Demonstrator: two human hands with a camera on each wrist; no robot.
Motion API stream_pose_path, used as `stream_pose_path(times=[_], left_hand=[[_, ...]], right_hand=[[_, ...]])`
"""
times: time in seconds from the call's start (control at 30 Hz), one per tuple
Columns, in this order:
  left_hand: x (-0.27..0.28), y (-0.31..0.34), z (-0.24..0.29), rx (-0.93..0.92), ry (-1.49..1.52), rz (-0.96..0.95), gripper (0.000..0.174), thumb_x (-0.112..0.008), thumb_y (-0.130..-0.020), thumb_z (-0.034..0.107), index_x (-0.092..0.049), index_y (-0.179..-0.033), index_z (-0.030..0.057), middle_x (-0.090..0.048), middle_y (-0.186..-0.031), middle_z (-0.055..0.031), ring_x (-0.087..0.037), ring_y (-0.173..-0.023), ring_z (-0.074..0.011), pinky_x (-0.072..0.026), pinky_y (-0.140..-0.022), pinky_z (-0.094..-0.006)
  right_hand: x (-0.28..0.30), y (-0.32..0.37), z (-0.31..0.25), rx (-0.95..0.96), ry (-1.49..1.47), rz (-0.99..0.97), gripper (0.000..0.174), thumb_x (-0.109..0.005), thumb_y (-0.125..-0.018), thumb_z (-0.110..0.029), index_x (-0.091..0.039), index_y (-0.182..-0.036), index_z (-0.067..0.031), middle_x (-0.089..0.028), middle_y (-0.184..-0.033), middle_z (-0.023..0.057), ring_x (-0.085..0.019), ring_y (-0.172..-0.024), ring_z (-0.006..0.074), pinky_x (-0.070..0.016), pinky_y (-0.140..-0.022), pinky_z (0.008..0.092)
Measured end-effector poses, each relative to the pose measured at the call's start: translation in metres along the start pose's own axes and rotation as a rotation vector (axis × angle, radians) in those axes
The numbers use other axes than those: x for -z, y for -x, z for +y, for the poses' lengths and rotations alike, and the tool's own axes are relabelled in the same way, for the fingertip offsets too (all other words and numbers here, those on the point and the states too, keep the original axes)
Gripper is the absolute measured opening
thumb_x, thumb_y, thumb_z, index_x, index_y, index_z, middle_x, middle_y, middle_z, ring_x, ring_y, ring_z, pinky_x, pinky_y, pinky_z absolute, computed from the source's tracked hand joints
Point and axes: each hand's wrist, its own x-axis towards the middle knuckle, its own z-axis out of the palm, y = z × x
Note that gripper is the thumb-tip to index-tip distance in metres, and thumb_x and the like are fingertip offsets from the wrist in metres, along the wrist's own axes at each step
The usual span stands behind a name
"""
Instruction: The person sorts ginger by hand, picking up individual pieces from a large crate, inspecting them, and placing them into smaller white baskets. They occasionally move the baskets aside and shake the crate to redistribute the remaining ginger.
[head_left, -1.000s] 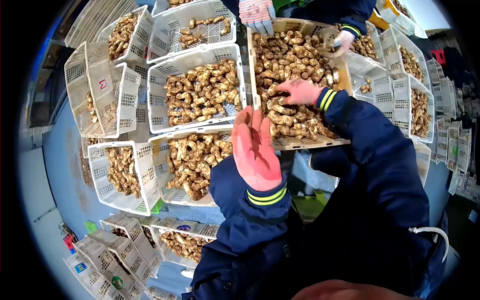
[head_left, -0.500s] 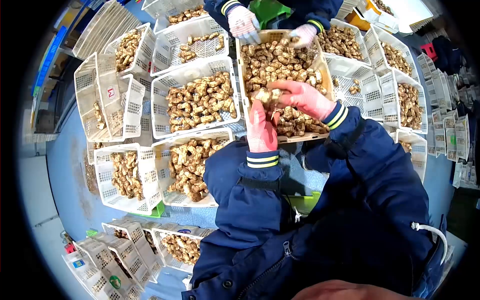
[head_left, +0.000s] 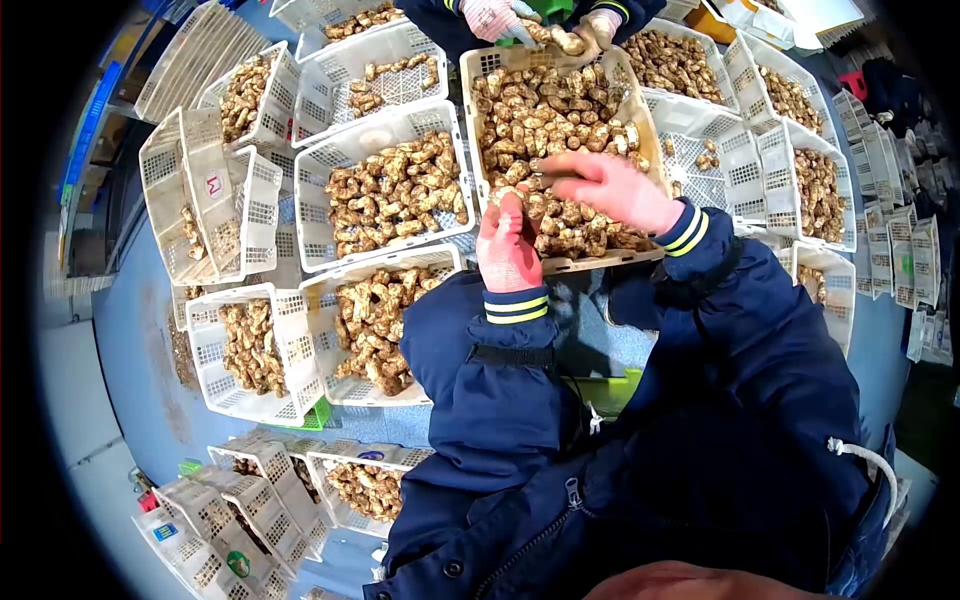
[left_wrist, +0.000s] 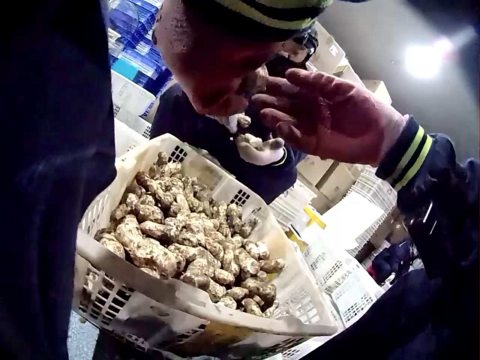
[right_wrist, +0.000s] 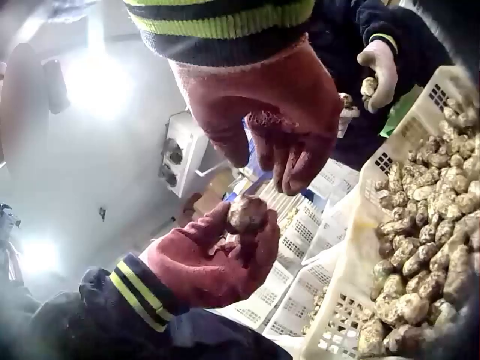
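The pink-gloved left hand point(head_left: 508, 250) holds a brown, knobbly mushroom point(right_wrist: 247, 213) between thumb and curled fingers, above the near left edge of a cream crate point(head_left: 468, 110) heaped with similar mushrooms point(head_left: 550, 105). Just right of it, over the heap, the right hand point(head_left: 620, 190) hovers with fingers extended and slightly bent, palm down. In the right wrist view the right hand point(right_wrist: 259, 112) hangs above the left hand point(right_wrist: 214, 259) with nothing visible in its fingers. The left wrist view shows the left hand point(left_wrist: 214, 64) close up, its fingertips partly hidden, facing the right hand point(left_wrist: 330, 116).
Across the crate another person's gloved hands point(head_left: 492, 18) hold mushrooms. White crates with mushrooms stand left point(head_left: 310, 190), lower left point(head_left: 312, 300) and right point(head_left: 745, 160). More crates point(head_left: 265, 470) are at bottom left. A green object point(head_left: 610, 392) lies on the blue floor.
The left hand has turned from an empty raised palm to holding a mushroom. My right hand rose from the heap, met the left, then drew away right. The other person's hands lifted mushrooms.
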Motion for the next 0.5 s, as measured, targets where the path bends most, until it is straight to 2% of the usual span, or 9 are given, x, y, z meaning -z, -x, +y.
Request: stream_pose_path(times=[0.03, 0.1, 0.13, 0.27, 0.3, 0.33, 0.43, 0.47, 0.5], left_hand=[[0.001, -0.001, -0.003, 0.002, 0.001, 0.002, 0.025, -0.055, -0.086, 0.019, -0.05, -0.106, 0.0039, -0.056, -0.096, -0.0046, -0.054, -0.078, -0.0131, -0.047, -0.074, -0.0294], [0.003, -0.002, -0.009, 0.029, -0.015, 0.027, 0.023, -0.054, -0.086, 0.015, -0.05, -0.106, 0.0035, -0.056, -0.092, -0.0038, -0.053, -0.075, -0.0118, -0.0456, -0.067, -0.0243], [0.005, -0.004, -0.01, 0.098, -0.072, 0.068, 0.024, -0.053, -0.085, 0.012, -0.05, -0.107, 0.0041, -0.055, -0.089, -0.002, -0.053, -0.074, -0.0111, -0.0433, -0.062, -0.0218], [0.009, 0.001, 0.004, 0.081, 0.0, 0.351, 0.023, -0.052, -0.085, 0.019, -0.053, -0.105, 0.0067, -0.055, -0.092, -0.0037, -0.051, -0.083, -0.0135, -0.0424, -0.068, -0.0286], [0.014, -0.003, 0.01, -0.074, 0.023, 0.245, 0.034, -0.054, -0.082, 0.019, -0.048, -0.111, 0.0011, -0.051, -0.089, -0.0046, -0.046, -0.083, -0.0138, -0.0376, -0.077, -0.0277], [0.002, 0.001, 0.021, -0.184, 0.019, 0.298, 0.036, -0.053, -0.083, 0.02, -0.046, -0.113, 0.0007, -0.05, -0.092, -0.0048, -0.046, -0.085, -0.0138, -0.0377, -0.079, -0.0277], [0.002, 0.007, 0.027, -0.328, -0.017, 0.294, 0.041, -0.052, -0.085, 0.022, -0.042, -0.117, 0.0001, -0.048, -0.096, -0.0056, -0.047, -0.089, -0.014, -0.0378, -0.083, -0.0283], [0.004, 0.007, 0.027, -0.349, -0.031, 0.264, 0.041, -0.052, -0.085, 0.023, -0.041, -0.118, 0.0, -0.048, -0.097, -0.0059, -0.047, -0.09, -0.0141, -0.0378, -0.084, -0.0287], [0.005, 0.007, 0.028, -0.371, -0.045, 0.235, 0.042, -0.052, -0.086, 0.024, -0.041, -0.119, -0.0001, -0.048, -0.098, -0.0061, -0.047, -0.091, -0.0142, -0.0378, -0.085, -0.029]], right_hand=[[-0.008, 0.005, -0.016, 0.023, -0.06, -0.077, 0.044, -0.057, -0.08, -0.016, -0.045, -0.12, -0.0032, -0.055, -0.107, 0.0098, -0.054, -0.093, 0.0161, -0.0421, -0.082, 0.027], [-0.03, -0.004, 0.013, 0.347, 0.379, 0.045, 0.048, -0.059, -0.077, -0.023, -0.046, -0.121, -0.0078, -0.056, -0.104, 0.0135, -0.055, -0.096, 0.0247, -0.0421, -0.085, 0.0318], [-0.034, -0.006, 0.018, 0.281, 0.41, 0.034, 0.049, -0.06, -0.076, -0.024, -0.047, -0.119, -0.0046, -0.055, -0.105, 0.0171, -0.054, -0.098, 0.0297, -0.0419, -0.085, 0.0341], [-0.031, -0.045, 0.058, -0.248, -0.258, -0.325, 0.037, -0.061, -0.074, -0.023, -0.056, -0.104, -0.0015, -0.057, -0.075, 0.0044, -0.052, -0.064, 0.0116, -0.0426, -0.059, 0.0264], [-0.027, -0.063, 0.066, -0.208, -0.128, -0.341, 0.025, -0.06, -0.076, -0.023, -0.06, -0.09, -0.0028, -0.056, -0.07, 0.0028, -0.051, -0.06, 0.0107, -0.0417, -0.056, 0.0259], [-0.024, -0.079, 0.05, -0.308, 0.002, -0.248, 0.017, -0.057, -0.079, -0.021, -0.06, -0.083, -0.0041, -0.057, -0.068, 0.0029, -0.051, -0.06, 0.0111, -0.0421, -0.056, 0.0262], [-0.02, -0.144, 0.028, -0.136, -0.828, 0.07, 0.044, -0.06, -0.08, -0.015, -0.045, -0.115, 0.0065, -0.059, -0.09, 0.0132, -0.057, -0.076, 0.014, -0.0489, -0.058, 0.0225], [-0.017, -0.152, 0.009, -0.062, -0.759, 0.213, 0.057, -0.06, -0.08, -0.017, -0.034, -0.125, 0.0062, -0.058, -0.096, 0.0121, -0.058, -0.078, 0.0145, -0.05, -0.062, 0.0218], [-0.012, -0.163, 0.008, -0.021, -0.595, 0.24, 0.041, -0.054, -0.084, -0.015, -0.043, -0.12, 0.0006, -0.055, -0.107, 0.0096, -0.058, -0.086, 0.017, -0.049, -0.076, 0.0272]])
